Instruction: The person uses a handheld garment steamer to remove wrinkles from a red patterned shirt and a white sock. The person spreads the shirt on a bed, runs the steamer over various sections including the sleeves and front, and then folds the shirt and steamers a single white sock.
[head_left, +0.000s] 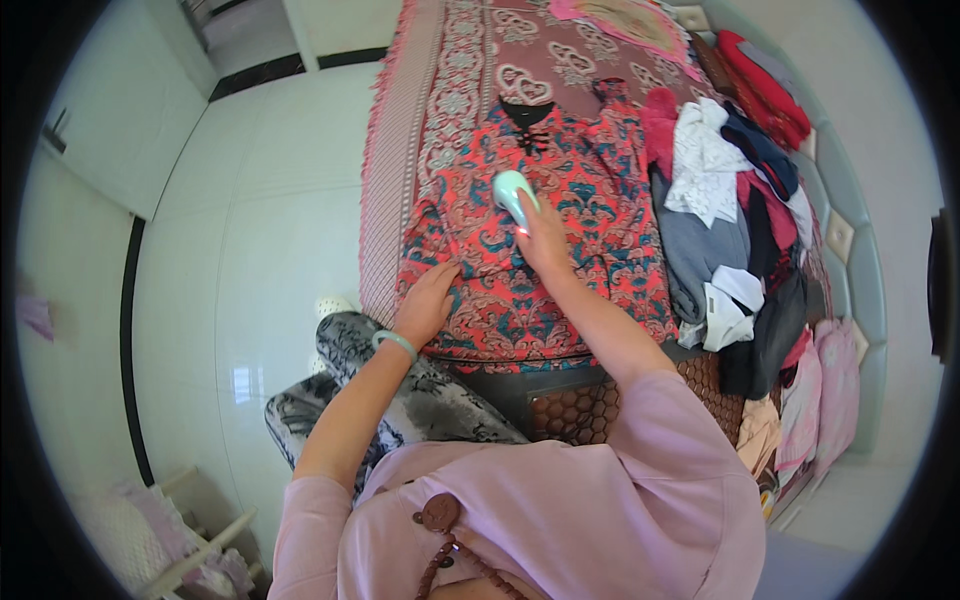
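Note:
A red paisley-patterned long-sleeved garment (540, 300) with a black neckline lies spread on the bed in front of me. My right hand (541, 234) holds a small mint-green handheld device (513, 193), perhaps a fabric shaver, against the upper part of the garment; a small reddish light shows at its handle. What touches the cloth under its head is hidden. My left hand (429, 301) rests on the garment's lower left side, palm down, fingers a little apart, holding nothing. A pale green bangle (395, 343) circles my left wrist.
A fringed patterned bedspread (461, 97) lies under the garment. To the right is a pile of clothes, with a white top (705, 161) and grey trousers (697, 240), beside a padded headboard (844, 232). A brown honeycomb-textured mat (574, 412) lies near me. Tiled floor (277, 187) is at left.

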